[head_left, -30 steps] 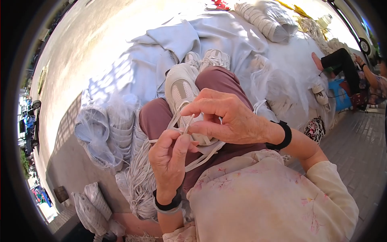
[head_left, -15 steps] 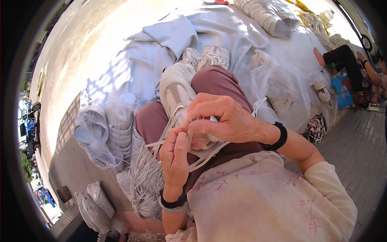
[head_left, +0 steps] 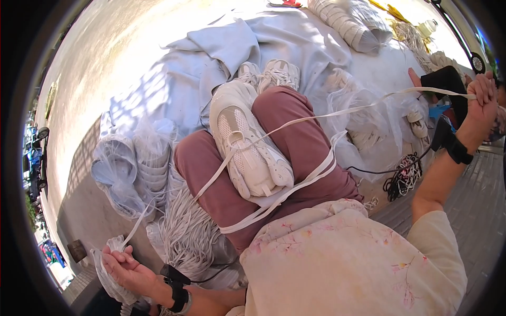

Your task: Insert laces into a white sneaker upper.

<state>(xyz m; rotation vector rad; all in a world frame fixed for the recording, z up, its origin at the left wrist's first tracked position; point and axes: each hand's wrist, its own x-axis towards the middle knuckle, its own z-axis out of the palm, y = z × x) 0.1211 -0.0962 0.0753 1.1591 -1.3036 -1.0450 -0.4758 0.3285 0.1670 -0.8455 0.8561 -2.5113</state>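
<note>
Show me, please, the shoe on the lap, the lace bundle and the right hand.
Shoe (head_left: pixel 254 160), head view: middle of its upper.
Lace bundle (head_left: pixel 187 234), head view: its middle strands.
Right hand (head_left: pixel 482 105), head view: middle of the hand.

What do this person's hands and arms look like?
Left hand and right hand are gloveless. Both wrists wear black bands, the left also a grey band. Beside each sits a black piece with a dark cable. The right sleeve is cream.

readable | texts: none | labels: none | brands: none | numbers: none | signs: none
</note>
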